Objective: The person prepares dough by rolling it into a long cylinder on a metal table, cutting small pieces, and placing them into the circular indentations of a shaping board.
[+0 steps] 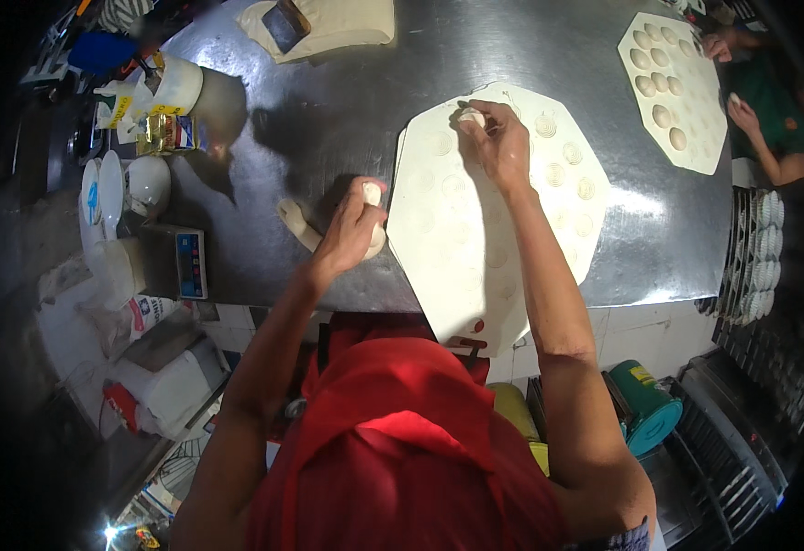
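a small lump of pale dough [472,117] is pinched between the thumb and fingers of the right hand [501,151], at the far end of a white eight-sided board [429,248] marked with round imprints. a thicker piece of dough [376,242] is gripped by the curled left hand [351,228], just beside the board's left edge. near that wrist, a short rope of dough [297,223] is supported by the steel table [329,101]. farther left, a scale [191,264] and a white tub [180,84] are placed. at the far right, dough balls [645,85] are held on a second board [700,112], flanked by a co-worker's hands [743,115].
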`<state>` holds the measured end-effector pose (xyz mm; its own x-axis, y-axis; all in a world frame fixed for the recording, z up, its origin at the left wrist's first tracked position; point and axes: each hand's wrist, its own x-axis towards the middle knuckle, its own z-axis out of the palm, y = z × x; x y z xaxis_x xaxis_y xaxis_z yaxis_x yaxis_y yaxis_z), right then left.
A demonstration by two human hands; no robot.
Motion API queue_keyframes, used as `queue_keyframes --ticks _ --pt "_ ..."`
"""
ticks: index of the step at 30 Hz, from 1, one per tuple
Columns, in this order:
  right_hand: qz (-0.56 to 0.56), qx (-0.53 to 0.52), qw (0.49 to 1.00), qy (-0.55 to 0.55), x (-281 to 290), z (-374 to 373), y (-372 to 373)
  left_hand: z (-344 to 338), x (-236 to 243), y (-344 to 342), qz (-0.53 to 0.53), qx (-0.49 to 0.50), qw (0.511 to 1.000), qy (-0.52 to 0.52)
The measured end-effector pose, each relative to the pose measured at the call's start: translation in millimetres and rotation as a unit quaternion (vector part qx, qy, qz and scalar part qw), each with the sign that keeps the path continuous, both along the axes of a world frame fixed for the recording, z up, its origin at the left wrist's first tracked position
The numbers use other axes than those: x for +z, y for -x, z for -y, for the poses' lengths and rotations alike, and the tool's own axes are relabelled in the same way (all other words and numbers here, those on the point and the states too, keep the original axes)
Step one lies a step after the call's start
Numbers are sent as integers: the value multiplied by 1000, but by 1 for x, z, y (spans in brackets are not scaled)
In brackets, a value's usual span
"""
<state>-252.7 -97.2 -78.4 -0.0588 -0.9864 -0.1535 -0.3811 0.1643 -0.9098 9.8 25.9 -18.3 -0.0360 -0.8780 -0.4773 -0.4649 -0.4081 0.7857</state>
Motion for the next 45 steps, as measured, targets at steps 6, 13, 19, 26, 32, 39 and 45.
queue_keyframes --ticks 6,13,19,26,32,39,45 --pt "-245 9 951 188 0 5 -7 15 -20 -3 64 -134 979 138" --pt "25 143 989 -20 81 -105 -89 9 -9 -24 -243 -60 964 94" --pt "74 -22 997 -17 127 -126 -98 3 -10 -51 -97 -282 945 132" --pt "-175 -44 984 -4 152 -146 -135 4 36 -37 -60 -338 905 253" --pt "-135 170 938 270 152 -149 -191 38 -32 -48 -65 -312 929 188" --pt "-91 91 990 60 69 -79 -84 22 -48 -47 11 -188 982 17" --pt "-194 53 972 125 8 -39 -53 3 -34 -38 -24 -135 991 2"
